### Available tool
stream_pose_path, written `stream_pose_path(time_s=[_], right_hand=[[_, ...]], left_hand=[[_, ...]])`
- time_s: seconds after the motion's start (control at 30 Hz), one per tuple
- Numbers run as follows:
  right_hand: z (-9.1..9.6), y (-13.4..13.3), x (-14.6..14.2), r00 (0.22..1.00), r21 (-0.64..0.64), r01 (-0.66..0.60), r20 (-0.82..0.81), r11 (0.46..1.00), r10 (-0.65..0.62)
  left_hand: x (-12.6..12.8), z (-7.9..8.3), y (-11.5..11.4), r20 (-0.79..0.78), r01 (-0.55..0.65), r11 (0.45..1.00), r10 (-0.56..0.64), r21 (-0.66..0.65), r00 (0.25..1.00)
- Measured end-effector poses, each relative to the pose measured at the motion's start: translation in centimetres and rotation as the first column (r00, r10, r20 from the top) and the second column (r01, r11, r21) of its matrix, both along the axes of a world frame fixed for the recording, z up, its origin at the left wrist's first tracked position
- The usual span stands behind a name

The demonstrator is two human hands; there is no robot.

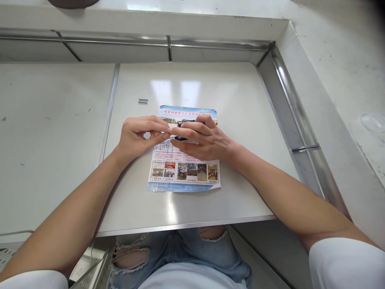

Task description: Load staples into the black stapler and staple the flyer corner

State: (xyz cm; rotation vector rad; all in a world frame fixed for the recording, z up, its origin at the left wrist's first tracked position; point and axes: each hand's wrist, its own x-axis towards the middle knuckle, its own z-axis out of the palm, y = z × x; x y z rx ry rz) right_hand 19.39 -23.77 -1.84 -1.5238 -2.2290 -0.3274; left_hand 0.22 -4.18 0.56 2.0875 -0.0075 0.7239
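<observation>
Black stapler [180, 123] above printed sheet [184, 160]

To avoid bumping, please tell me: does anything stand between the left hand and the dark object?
Yes, partly: the right hand lays its fingers across the dark object, tips close to the left hand. Nothing else visible stands between.

Brown round-edged object [73, 3] on the far ledge [225, 9], metal trim [210, 43] below, clear oval item [373, 122] at right.

1. You face a white tabletop [132, 208], bright patches of light [190, 93] gleaming on it.
2. Behind the tabletop, you have a metal rail [120, 41] and pale ledge [150, 23].
3. Left of the tabletop, you see another white surface [54, 108].
</observation>
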Motion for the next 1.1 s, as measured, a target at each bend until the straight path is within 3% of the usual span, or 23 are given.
stream_pose_path(time_s=[0.2,0.47,0.57,0.63,0.73,0.8,0.87,0.93,1.1], right_hand=[[-0.4,0.3,0.2,0.996,0.066,0.054,0.062,0.996,-0.058],[-0.6,0.2,0.4,0.991,0.087,0.125,0.029,0.988,-0.128],[0.0,0.0,1.3,0.969,0.092,0.242,-0.077,0.966,-0.235],[0.6,-0.2,2.3,0.898,0.064,0.420,-0.177,0.905,-0.404],[0.9,-0.4,4.5,0.661,-0.054,0.717,-0.264,0.695,-0.703],[0.1,-0.4,6.2,0.509,-0.135,0.825,-0.248,0.549,-0.825],[-1.1,-0.4,7.6,0.422,-0.183,0.869,-0.214,0.460,-0.881],[-2.2,-0.3,8.5,0.390,-0.207,0.881,-0.191,0.426,-0.901],[-2.7,-0.1,8.4,0.393,-0.253,0.865,-0.195,0.433,-0.899]], left_hand=[[0.0,-0.3,0.2,0.030,0.056,0.998,-0.055,-0.042,0.998],[-0.1,-0.6,0.4,0.015,0.071,0.991,-0.070,-0.113,0.997],[0.0,-0.6,0.7,0.037,-0.015,0.991,0.020,-0.134,0.999],[0.0,-0.6,0.9,0.056,-0.134,0.986,0.140,-0.102,0.989],[0.0,-0.5,1.2,0.018,-0.266,0.963,0.267,-0.034,0.964],[0.1,-0.7,1.5,-0.011,-0.304,0.953,0.304,0.000,0.953],[0.2,-0.9,1.7,-0.010,-0.326,0.945,0.327,0.033,0.945],[0.2,-1.2,2.1,-0.002,-0.338,0.938,0.339,0.080,0.941],[0.4,-2.0,3.5,0.016,-0.333,0.926,0.336,0.176,0.942]])
